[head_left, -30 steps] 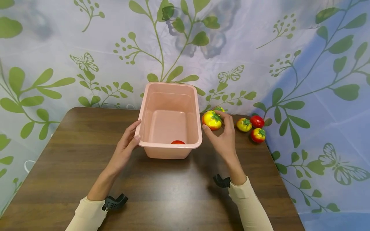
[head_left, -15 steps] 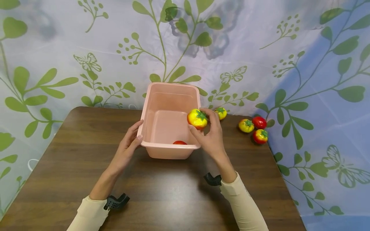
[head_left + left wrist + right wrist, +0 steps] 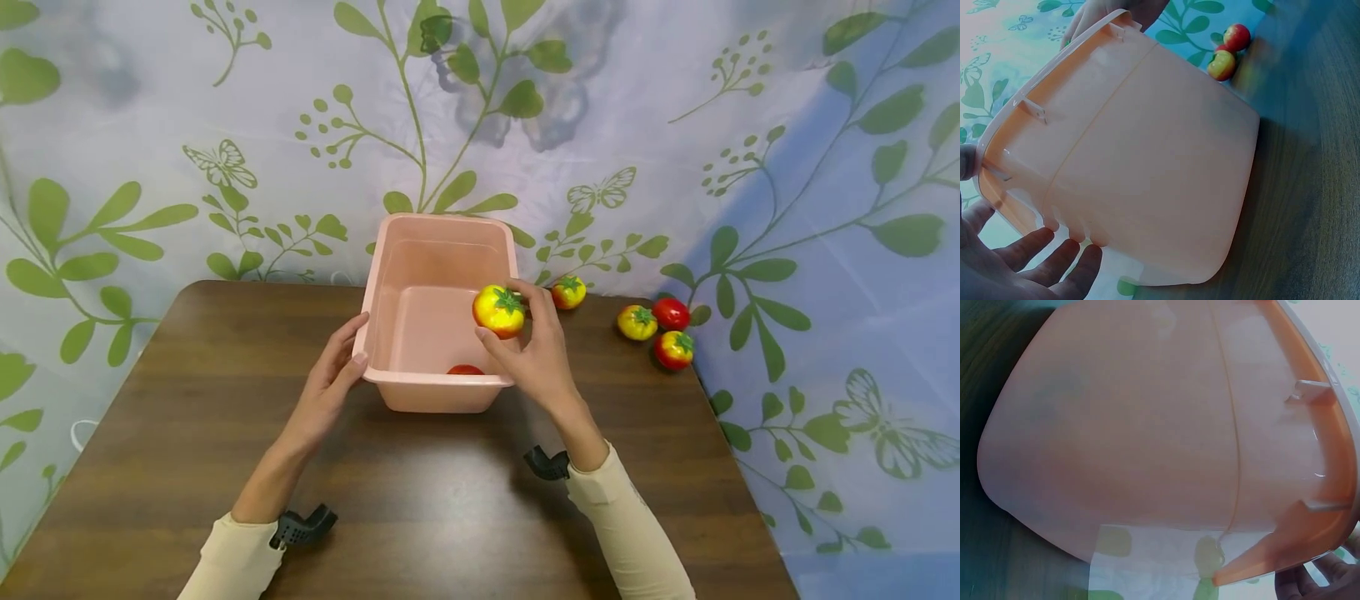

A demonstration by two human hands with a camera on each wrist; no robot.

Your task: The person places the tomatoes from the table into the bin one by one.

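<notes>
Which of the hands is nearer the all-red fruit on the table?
Right. The right hand pinches a yellow-red fruit at the right side of the pink bin, left of the all-red fruit. The left hand holds the bin's left side, farther off, across the bin.

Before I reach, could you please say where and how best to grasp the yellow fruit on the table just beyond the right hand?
I'd pinch the yellow fruit by its rounded sides below the leafy top, from above and the right: that top faces up, with backdrop behind and pink bin to its left.
</notes>
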